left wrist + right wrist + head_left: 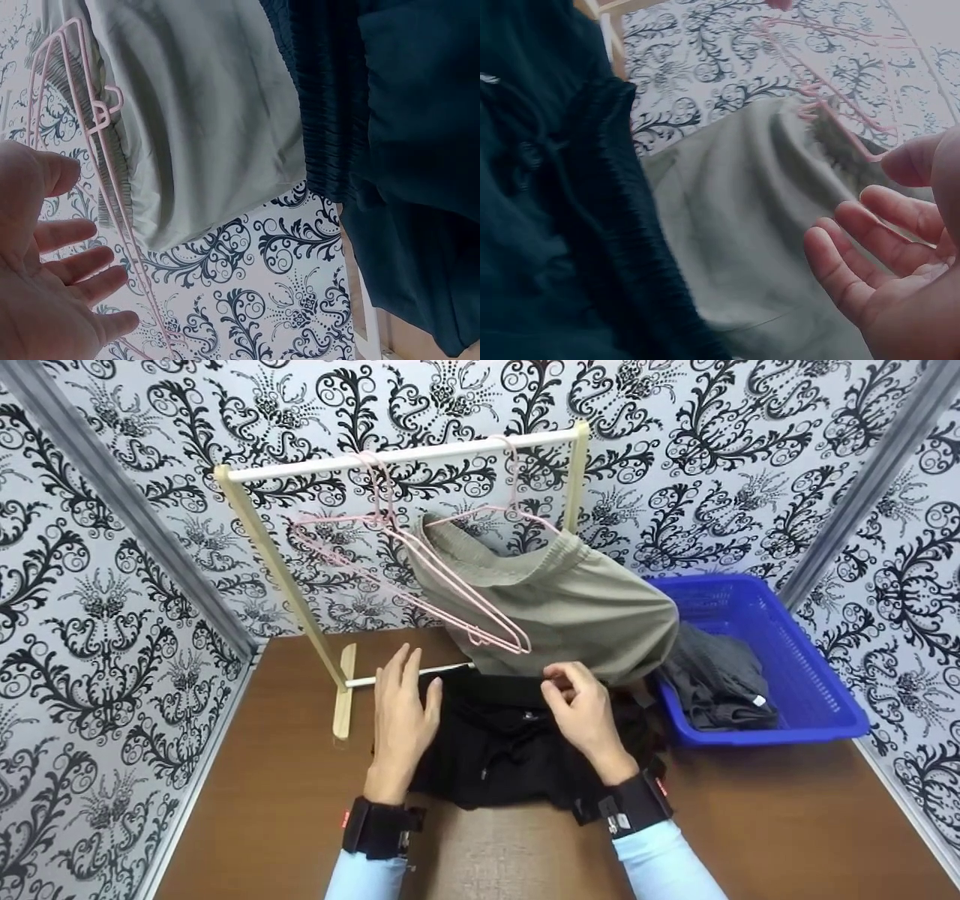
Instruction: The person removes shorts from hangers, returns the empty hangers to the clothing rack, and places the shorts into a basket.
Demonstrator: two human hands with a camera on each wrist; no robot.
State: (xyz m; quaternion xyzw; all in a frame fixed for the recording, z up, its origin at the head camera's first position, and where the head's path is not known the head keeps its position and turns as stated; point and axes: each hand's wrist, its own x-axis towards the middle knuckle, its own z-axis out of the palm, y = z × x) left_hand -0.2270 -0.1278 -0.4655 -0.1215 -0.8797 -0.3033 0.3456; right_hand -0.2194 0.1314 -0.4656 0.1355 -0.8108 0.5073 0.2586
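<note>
My left hand (403,720) is raised over the left side of some black drawstring shorts (480,780), fingers extended and holding nothing. The right hand (585,716) hovers above the right side of the shorts, its fingers loosely bent and its grasp empty. The black shorts lie on the table, waistband (630,217) away from me. Just beyond both hands hang pink hangers (495,640); two at the left are bare. Another carries a grey-green elastic-waist garment (607,615), which fills much of the left wrist view. Both hands look apart from the hangers.
A small rack with a white rail (435,452) and wooden posts (281,566) stands at the back of the brown table (277,810). To the right sits a blue basket (810,733) with a dark grey garment (716,675) inside. Patterned walls enclose the table.
</note>
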